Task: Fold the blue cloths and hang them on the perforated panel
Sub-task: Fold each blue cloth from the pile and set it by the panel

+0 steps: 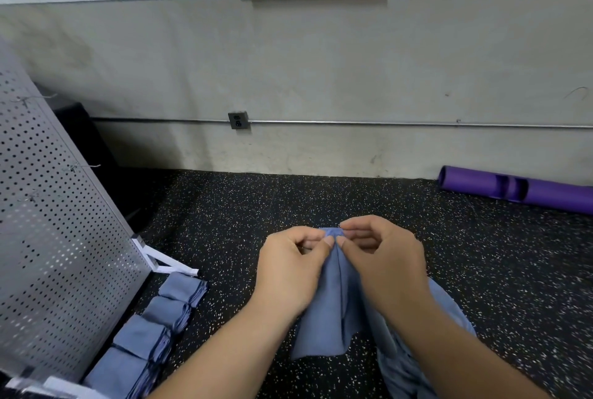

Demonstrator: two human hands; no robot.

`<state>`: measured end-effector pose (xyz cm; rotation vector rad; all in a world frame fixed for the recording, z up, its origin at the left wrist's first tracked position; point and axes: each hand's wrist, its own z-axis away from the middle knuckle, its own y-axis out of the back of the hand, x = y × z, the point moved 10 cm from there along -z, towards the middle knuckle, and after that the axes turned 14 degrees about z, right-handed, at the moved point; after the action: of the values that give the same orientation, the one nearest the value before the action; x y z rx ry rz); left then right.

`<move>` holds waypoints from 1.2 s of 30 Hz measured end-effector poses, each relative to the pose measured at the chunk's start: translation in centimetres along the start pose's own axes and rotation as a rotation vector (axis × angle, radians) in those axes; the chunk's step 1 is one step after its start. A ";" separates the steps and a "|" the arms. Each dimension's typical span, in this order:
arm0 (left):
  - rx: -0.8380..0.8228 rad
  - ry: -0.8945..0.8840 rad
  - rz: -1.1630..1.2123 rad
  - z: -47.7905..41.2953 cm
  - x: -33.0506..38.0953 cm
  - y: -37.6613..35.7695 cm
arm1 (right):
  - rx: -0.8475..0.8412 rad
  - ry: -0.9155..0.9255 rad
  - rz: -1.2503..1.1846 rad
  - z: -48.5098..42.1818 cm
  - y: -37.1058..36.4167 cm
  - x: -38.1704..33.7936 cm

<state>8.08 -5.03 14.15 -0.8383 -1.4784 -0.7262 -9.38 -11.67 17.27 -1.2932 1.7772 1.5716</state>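
Note:
A blue cloth (333, 312) hangs in front of me above the speckled floor. My left hand (288, 273) and my right hand (385, 260) pinch its top edge close together, thumbs nearly touching. More loose blue cloth (414, 363) lies bunched under my right forearm. Several folded blue cloths (150, 331) lie in a row on the floor along the foot of the perforated panel (48, 238), which stands tilted at the left with thin wire hooks (83, 167) sticking out.
The grey wall runs across the back with an outlet box (238, 120) and a metal conduit. A purple roller (519, 190) lies on the floor at the right by the wall. The panel's white base bracket (163, 262) juts onto the floor.

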 end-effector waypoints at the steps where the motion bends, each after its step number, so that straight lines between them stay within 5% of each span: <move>1: -0.002 0.007 0.003 0.0 -0.1 0.0 | 0.001 0.002 -0.009 0.1 -0.1 -0.1; 30: -0.030 -0.080 0.108 -0.1 2.3 1.5 | -0.070 0.079 -0.182 0.5 0.2 -1.9; 36: -0.143 -0.171 -0.030 -0.7 3.6 1.7 | -0.134 0.153 0.226 -1.9 1.5 1.0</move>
<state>9.80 -4.39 17.74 -1.0098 -1.6074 -0.8062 -10.71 -13.92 17.72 -1.3450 2.0019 1.7819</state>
